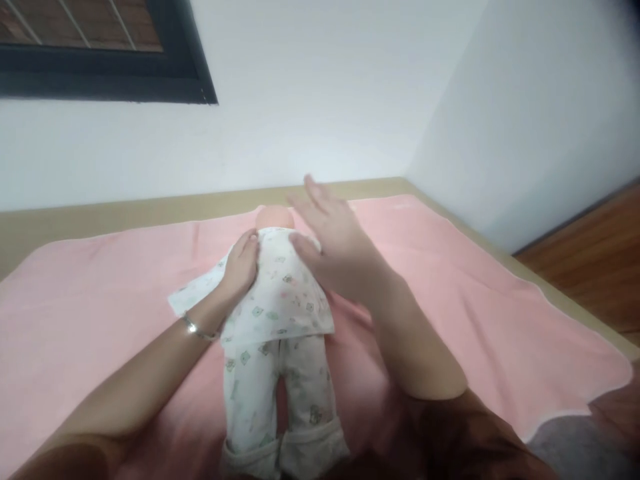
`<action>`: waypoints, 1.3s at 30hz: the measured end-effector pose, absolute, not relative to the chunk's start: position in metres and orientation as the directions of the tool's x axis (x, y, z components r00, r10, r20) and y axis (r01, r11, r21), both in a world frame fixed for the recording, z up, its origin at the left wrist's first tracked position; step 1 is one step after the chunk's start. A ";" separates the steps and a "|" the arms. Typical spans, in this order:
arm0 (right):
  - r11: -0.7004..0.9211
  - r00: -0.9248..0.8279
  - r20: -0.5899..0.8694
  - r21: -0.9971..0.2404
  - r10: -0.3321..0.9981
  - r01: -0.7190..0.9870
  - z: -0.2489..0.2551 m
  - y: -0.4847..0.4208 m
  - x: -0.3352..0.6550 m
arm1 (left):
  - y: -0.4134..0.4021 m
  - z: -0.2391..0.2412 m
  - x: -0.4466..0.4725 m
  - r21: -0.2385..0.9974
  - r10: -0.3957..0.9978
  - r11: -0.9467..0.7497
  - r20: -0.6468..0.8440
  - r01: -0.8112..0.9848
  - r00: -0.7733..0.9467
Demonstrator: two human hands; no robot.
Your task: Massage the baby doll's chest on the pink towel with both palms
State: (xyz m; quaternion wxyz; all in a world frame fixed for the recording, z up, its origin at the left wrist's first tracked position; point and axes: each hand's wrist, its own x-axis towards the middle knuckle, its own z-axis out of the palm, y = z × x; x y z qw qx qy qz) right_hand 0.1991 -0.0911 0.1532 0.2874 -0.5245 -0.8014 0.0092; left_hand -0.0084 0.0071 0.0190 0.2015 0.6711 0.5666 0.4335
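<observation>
A baby doll [278, 313] in white printed pyjamas lies lengthwise on a pink blanket [450, 293], its head [273, 217] pointing away from me. My left hand [241, 265] rests cupped against the doll's left shoulder and sleeve; a thin bracelet [196, 328] circles that wrist. My right hand [334, 245] hovers blurred over the doll's right shoulder, fingers spread, thumb touching the shirt. It holds nothing.
The blanket covers a tan mattress [100, 217] set in a corner of white walls. A dark window frame [100, 67] is at the upper left. Wooden floor [595, 267] shows at the right beyond the mattress edge.
</observation>
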 end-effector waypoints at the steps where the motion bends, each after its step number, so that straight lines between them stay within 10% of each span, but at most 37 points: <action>1: 0.420 -0.234 0.473 -0.338 0.850 0.842 0.154 -0.084 0.211 | 0.007 0.025 -0.003 0.797 0.944 -0.240 0.325 0.554 -0.058; 9: 0.332 -0.032 0.624 -0.370 0.781 0.868 0.137 -0.026 0.285 | 0.004 0.091 0.086 0.949 0.946 -0.254 0.204 0.188 0.253; 15: 0.267 0.053 0.587 -0.444 0.808 0.856 0.126 -0.002 0.276 | 0.014 0.127 0.132 0.938 0.939 -0.165 0.056 0.303 0.338; 19: 0.150 0.105 0.517 -0.426 0.849 0.892 0.118 0.009 0.264 | 0.008 0.133 0.139 0.997 0.907 0.068 -0.043 -0.044 0.420; 27: 0.117 0.006 0.363 -0.315 0.932 0.942 0.111 0.005 0.238 | -0.009 0.139 0.117 0.628 0.843 0.496 -0.184 -0.600 0.505; 39: -0.019 0.071 0.395 -0.133 0.916 0.991 0.097 0.015 0.233 | -0.035 0.173 0.002 0.509 0.901 0.427 -0.312 -0.748 0.302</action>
